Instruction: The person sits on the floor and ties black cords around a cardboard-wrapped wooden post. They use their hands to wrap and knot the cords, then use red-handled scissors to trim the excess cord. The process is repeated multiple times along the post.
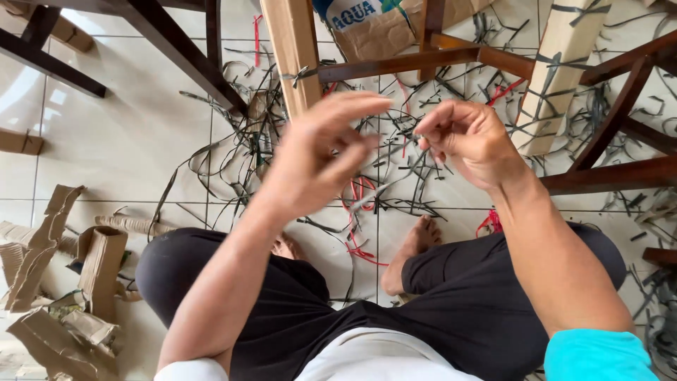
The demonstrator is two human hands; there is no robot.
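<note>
Hands (395, 148) above strap-littered floor (127, 134)

The left hand (317, 159) is blurred; whatever is pinched in the right hand (469, 137) is too small to tell. The printed cardboard box (374, 25) is cut off at the far edge.

Glossy pale tiled floor (127, 134) under dark wooden furniture legs (176, 49), with window glare.

You wear dark, near-black trousers (451, 296) that cover both knees and stop above your bare feet (412, 254). A pale, off-white shirt front (381, 356) shows at the bottom edge. Your right sleeve (596, 356) is short and bright turquoise, your left sleeve (190, 370) white. Both forearms are bare, without watch or rings.
</note>
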